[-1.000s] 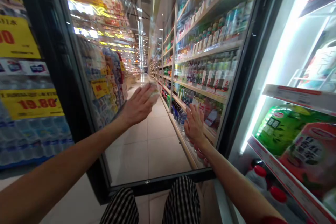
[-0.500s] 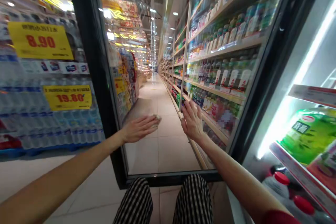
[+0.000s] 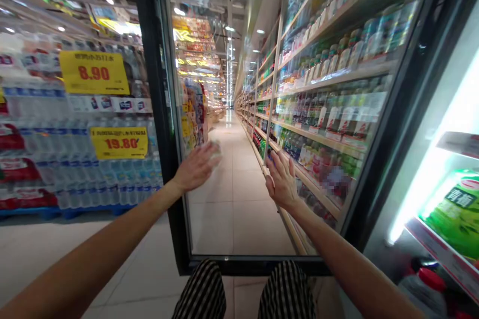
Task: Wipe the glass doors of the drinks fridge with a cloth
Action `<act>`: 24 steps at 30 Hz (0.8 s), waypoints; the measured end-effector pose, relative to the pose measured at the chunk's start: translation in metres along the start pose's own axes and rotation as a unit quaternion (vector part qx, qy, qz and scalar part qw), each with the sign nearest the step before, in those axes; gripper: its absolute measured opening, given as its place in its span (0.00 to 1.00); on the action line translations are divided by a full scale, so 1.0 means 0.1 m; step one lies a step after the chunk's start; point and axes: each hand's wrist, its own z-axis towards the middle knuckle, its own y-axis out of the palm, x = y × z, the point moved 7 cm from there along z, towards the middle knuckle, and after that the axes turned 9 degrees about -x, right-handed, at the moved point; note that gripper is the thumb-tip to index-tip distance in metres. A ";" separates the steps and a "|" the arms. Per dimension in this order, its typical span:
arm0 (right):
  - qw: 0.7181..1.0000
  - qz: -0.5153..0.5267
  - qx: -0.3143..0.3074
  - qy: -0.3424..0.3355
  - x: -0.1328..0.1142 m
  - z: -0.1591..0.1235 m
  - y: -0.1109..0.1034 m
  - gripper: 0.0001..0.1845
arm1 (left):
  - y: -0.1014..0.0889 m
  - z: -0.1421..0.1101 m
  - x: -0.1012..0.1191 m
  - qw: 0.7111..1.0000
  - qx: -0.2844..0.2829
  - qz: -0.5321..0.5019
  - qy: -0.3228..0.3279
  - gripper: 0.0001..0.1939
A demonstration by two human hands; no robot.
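Note:
A tall glass door (image 3: 247, 229) in a black frame stands in front of my knees. My left hand (image 3: 198, 167) lies flat against the left part of the pane, fingers stretched and smeared by motion. Under and past its fingertips shows a small pale cloth (image 3: 215, 146), mostly hidden and blurred. My right hand (image 3: 282, 179) rests on the pane further right, fingers spread, with nothing held in it. The aisle and shelves of bottles show in and through the glass.
At right, a lit cooler shelf holds a green pouch (image 3: 454, 209), with a red-capped bottle (image 3: 428, 284) below. Stacked bottled water (image 3: 93, 179) with yellow price signs (image 3: 94, 73) stands at left. My checkered trouser knees (image 3: 286, 289) are just below the door's bottom edge.
My left hand has slid up and slightly left across the pane, its fingers now pointing more upward. The right hand stays on the glass. The view has turned slightly left.

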 end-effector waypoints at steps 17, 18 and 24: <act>0.999 0.029 0.009 -0.018 -0.76 0.67 0.28 0.24 | 0.05 0.39 0.16 0.993 0.029 -0.045 -0.110 0.44; 0.999 0.012 0.005 -0.043 -0.73 0.67 0.30 0.24 | 0.04 0.31 0.09 0.990 0.023 -0.028 -0.133 0.45; 0.979 -0.049 0.139 0.144 0.65 0.26 -0.21 0.25 | 0.02 0.14 0.00 0.984 -0.001 0.000 -0.177 0.46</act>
